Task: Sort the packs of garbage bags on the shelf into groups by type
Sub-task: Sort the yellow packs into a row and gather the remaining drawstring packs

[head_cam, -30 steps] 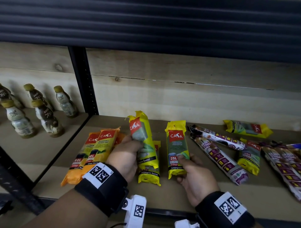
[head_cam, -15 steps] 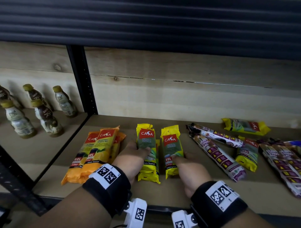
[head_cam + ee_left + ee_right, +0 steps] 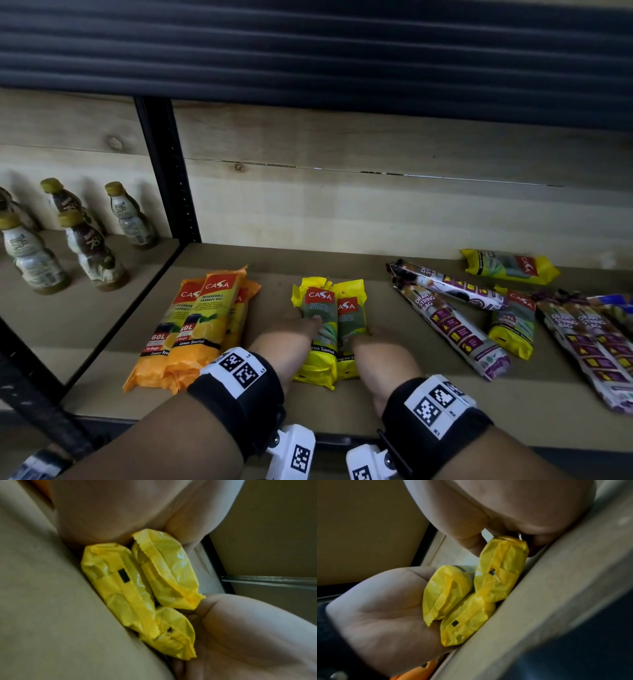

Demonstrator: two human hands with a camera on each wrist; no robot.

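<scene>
At the lower centre of the head view, the yellow packs (image 3: 329,329) now lie pressed together on the shelf (image 3: 274,260), where half a second ago a gap showed between them. The left hand (image 3: 291,337) and right hand (image 3: 380,356) press them from either side, palms against the packs; whether the fingers curl round them I cannot tell. The orange packs (image 3: 198,325) lie unmoved at the left.

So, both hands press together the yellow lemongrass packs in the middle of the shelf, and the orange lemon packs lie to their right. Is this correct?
One detail is wrong: the orange lemon-scented plastic packs lie to the left of the yellow lemongrass plastic packs, not right. The head view shows it. Left hand and right hand do flank the yellow packs mid-shelf.
</scene>
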